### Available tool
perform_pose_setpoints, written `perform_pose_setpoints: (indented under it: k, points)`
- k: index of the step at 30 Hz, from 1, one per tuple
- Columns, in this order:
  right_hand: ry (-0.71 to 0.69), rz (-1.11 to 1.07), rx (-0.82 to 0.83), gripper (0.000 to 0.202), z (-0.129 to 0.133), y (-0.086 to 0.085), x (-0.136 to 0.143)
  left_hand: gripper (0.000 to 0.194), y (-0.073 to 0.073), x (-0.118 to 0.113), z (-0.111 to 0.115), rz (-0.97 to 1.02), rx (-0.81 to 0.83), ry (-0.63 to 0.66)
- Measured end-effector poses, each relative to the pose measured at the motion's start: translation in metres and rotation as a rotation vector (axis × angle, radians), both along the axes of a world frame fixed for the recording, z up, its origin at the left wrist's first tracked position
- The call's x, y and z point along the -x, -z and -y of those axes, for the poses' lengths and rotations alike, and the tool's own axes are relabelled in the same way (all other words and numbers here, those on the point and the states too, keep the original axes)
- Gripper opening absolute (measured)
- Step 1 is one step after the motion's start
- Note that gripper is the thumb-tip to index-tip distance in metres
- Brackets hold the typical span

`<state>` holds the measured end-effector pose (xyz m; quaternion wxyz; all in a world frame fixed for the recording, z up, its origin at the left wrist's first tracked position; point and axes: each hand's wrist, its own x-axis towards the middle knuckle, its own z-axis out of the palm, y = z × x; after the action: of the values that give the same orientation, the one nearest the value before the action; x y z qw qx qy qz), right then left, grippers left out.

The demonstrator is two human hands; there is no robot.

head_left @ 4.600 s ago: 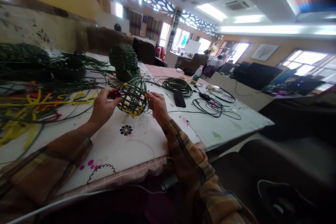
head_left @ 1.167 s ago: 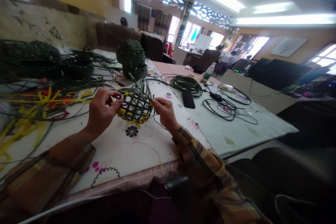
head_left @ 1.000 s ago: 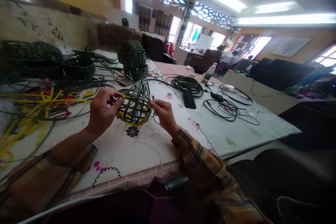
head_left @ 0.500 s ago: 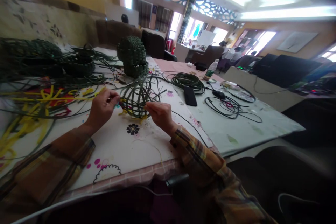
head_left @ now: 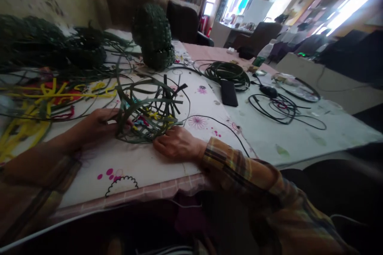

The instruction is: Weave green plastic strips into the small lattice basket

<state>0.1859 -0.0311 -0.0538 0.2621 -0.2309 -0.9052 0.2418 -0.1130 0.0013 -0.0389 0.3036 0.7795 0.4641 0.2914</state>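
An open, half-woven basket (head_left: 149, 101) of green strips sits on the white flowered tablecloth, its loose strip ends sticking up and out to the right. Yellow, red and light blue bits show inside it. My left hand (head_left: 103, 125) is at its left side, fingers closed on the strips and partly hidden behind them. At the lower right edge, my right hand (head_left: 178, 143) has its fingers curled around the rim strips. A tall, finished-looking green woven piece (head_left: 152, 34) stands behind the basket.
Yellow strips (head_left: 32, 115) lie at the left, with a heap of dark green weaving (head_left: 38, 46) behind. To the right are a coil of green strip (head_left: 229, 72), a black phone (head_left: 229, 93), a looped black cable (head_left: 269, 107), a computer mouse (head_left: 268, 91) and a bottle (head_left: 265, 52).
The basket has been tipped over, so its open side with the loose ends now shows. My left hand has moved left and down, my right hand slightly down. The head view has tilted downward.
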Motion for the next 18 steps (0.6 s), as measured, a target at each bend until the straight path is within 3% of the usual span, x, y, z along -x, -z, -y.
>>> perform_pose_setpoints:
  k: [8, 14, 18]
  points:
    - [-0.022, 0.064, -0.011, 0.030, 0.000, 0.001, 0.001, 0.013, 0.011, -0.007, -0.002, -0.027, -0.224, -0.014]
    - [-0.005, 0.022, -0.075, 0.033, 0.000, -0.003, 0.000, 0.013, 0.016, -0.014, -0.026, -0.111, -0.098, 0.177]
    - [-0.006, 0.197, -0.324, 0.036, 0.000, -0.004, 0.000, 0.020, 0.013, -0.013, -0.037, -0.228, -0.107, 0.296]
